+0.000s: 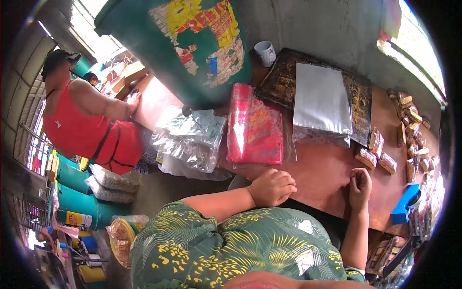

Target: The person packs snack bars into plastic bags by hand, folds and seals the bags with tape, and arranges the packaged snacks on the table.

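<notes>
My left hand [273,187] rests at the near edge of the brown table [320,180], its fingers curled into a loose fist with nothing showing in them. Just beyond it lies a pink-and-red plastic package [255,127]. My right hand [360,189] is also closed, knuckles up, over the table to the right. Nearest to that hand are a few small wrapped bars [387,163]. A stack of clear plastic bags [321,98] lies beyond, on a dark, worn board [284,79].
Many wrapped bars [413,127] are heaped at the right, near a blue tape dispenser [403,204]. A white mug [265,53] and a large green bin [202,58] stand at the back. Bagged plastic [192,135] lies left. A person in red [91,120] works farther left.
</notes>
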Tool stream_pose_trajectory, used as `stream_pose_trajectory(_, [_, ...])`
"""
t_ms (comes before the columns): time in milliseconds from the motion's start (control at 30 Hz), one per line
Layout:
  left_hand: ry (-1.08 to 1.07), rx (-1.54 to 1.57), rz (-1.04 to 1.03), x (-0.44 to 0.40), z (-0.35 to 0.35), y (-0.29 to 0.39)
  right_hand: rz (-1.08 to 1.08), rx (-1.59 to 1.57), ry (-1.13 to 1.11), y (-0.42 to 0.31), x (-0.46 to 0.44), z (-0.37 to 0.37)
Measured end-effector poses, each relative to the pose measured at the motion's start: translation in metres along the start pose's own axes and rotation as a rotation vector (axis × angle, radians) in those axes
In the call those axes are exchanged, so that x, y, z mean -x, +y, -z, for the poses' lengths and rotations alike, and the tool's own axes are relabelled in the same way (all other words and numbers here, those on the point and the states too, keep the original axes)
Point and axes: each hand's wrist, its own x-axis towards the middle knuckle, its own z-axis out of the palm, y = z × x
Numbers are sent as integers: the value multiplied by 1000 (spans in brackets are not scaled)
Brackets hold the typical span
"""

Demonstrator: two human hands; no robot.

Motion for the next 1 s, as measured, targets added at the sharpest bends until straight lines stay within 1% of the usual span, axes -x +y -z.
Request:
stream_pose_trajectory(67, [28, -13, -31, 4, -3, 0, -10, 8, -10, -5, 4, 0])
stream_pose_trajectory(133, [-6, 28, 6, 2, 0, 1, -27, -25, 15, -19, 3, -3])
stream_pose_trajectory(200, [-30, 63, 26, -2, 4, 1, -47, 0, 24, -14, 4, -3])
stream_pose_trajectory(333, [-24, 56, 23, -2, 5, 2, -64, -24, 36, -21, 4, -6])
stream_pose_trajectory(467, [-21, 52, 54, -3, 3, 3, -38, -20, 9, -19, 4, -3])
stream_pose_trajectory(567, [9, 65, 53, -4, 3, 3, 39, 83, -38, -3, 4, 2])
stream_pose_trajectory(767, [11, 65, 45, -4, 3, 2, -40, -15, -27, -17, 4, -1])
stream_pose_trajectory(867, [-1, 60, 43, -3, 3, 2, 7, 16, -13, -13, 4, -1])
stream_pose_trajectory(1000, [5, 57, 47, -2, 1, 2, -12, -5, -1, -15, 2, -2])
